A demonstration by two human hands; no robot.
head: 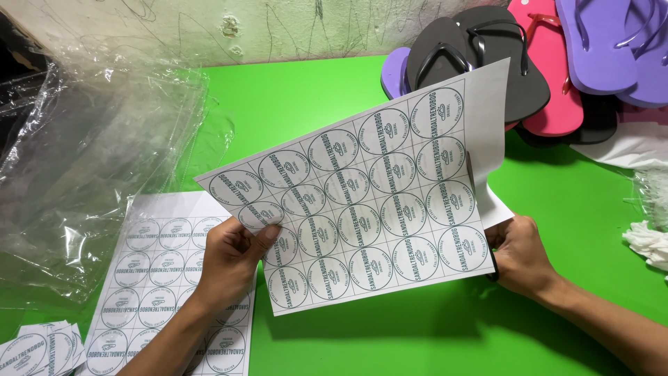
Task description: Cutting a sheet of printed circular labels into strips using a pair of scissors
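Observation:
I hold a white sheet printed with rows of round green-grey labels [362, 209] tilted up above the green table [390, 341]. My left hand [233, 257] pinches its lower left edge, thumb on a label. My right hand [522, 254] is at the sheet's lower right corner, closed on the dark handle of what looks like scissors [472, 181]. The thin blade runs up along the sheet's right side. There a blank white margin strip [490, 104] curls away from the printed part.
A second label sheet [160, 278] lies flat under my left forearm. Cut label squares [35, 348] are stacked at the bottom left. Clear plastic bags [90, 160] pile up on the left. Black, pink and purple flip-flops [487, 56] lie at the back right, white scraps [650, 240] at the right edge.

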